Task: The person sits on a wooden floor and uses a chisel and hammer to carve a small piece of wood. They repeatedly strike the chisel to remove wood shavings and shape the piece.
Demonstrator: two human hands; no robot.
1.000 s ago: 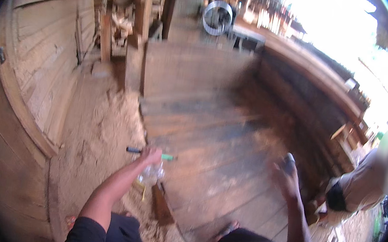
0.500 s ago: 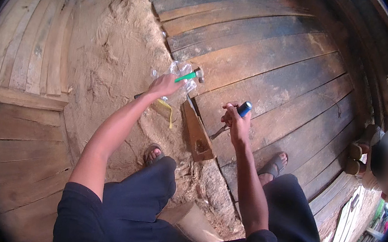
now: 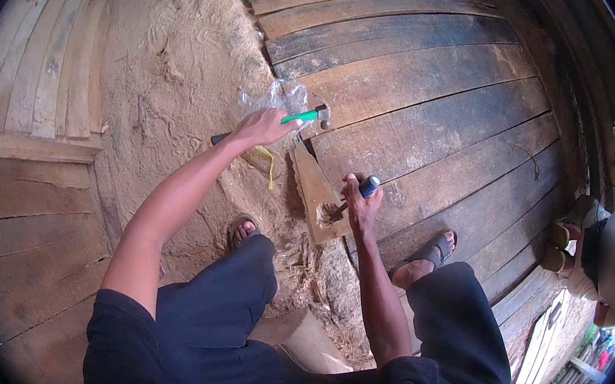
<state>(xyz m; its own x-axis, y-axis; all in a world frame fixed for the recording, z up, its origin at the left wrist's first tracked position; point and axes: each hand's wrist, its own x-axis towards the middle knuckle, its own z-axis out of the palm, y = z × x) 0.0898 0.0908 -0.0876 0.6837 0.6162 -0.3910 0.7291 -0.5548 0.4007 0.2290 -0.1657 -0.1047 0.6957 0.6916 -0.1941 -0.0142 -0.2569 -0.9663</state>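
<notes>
My left hand (image 3: 262, 127) is closed around a claw hammer (image 3: 302, 118) with a green grip, its metal head pointing right. In my right hand (image 3: 361, 205) is a chisel (image 3: 370, 186) with a blue handle; its blade slants down-left to a rough recess in a wooden block (image 3: 312, 180). Whether the blade's tip touches the wood, I cannot tell. The block lies between my feet, along the edge of the plank floor. A clear plastic bag (image 3: 280, 95) lies crumpled just beyond my left hand, and a yellow strip (image 3: 271, 167) lies below it.
Bare earth (image 3: 176, 88) with wood dust runs along the left of the plank floor (image 3: 438, 93). Stacked boards (image 3: 28, 215) stand at the left. A sawn piece of wood (image 3: 303, 341) lies between my legs. Another person (image 3: 579, 243) is at the far right.
My right hand has moved left and down, bringing the chisel to the block's recess. The block's pale face and recess now show more. The hammer has shifted slightly right and up.
</notes>
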